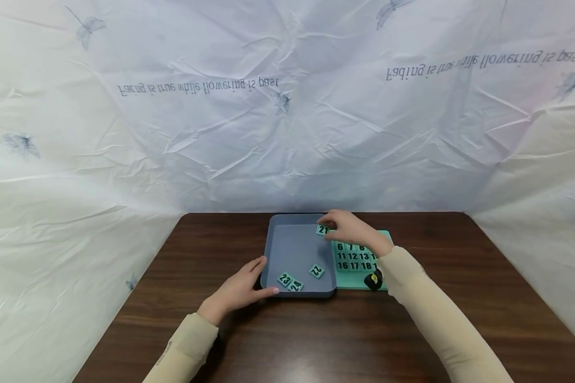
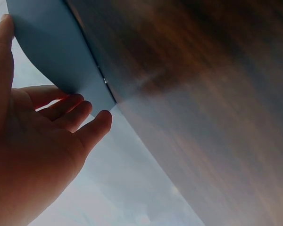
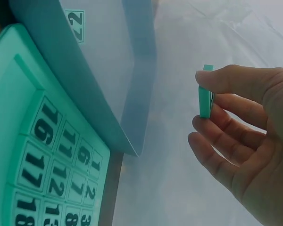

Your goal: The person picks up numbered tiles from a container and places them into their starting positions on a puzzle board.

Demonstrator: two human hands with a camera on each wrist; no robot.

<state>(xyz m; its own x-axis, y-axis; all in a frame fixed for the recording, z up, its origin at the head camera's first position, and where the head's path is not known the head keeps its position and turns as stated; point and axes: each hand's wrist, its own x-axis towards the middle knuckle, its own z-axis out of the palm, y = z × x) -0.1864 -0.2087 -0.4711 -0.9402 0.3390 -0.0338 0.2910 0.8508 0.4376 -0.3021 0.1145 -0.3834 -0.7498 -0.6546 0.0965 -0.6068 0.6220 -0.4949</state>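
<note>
In the head view my right hand (image 1: 350, 227) is above the far right corner of a grey-blue tray (image 1: 294, 250). Its thumb and fingers pinch a green number tile marked 21 (image 1: 322, 230); the right wrist view shows this tile (image 3: 205, 96) edge-on. My left hand (image 1: 239, 287) touches the tray's near left corner, with the thumb at the front rim and the fingers along the left side. Tiles 23 (image 1: 285, 279), 24 (image 1: 295, 285) and 22 (image 1: 317, 271) lie in the tray. A green number board (image 1: 352, 280) stands against the tray's right side, partly hidden by my right arm.
Rows of numbered tiles (image 3: 52, 160) fill part of the board. A small black object with a yellow mark (image 1: 374, 280) appears at the right wrist, over the board's near right part. Behind the dark wooden table (image 1: 287, 340) hangs a white printed sheet (image 1: 287, 133).
</note>
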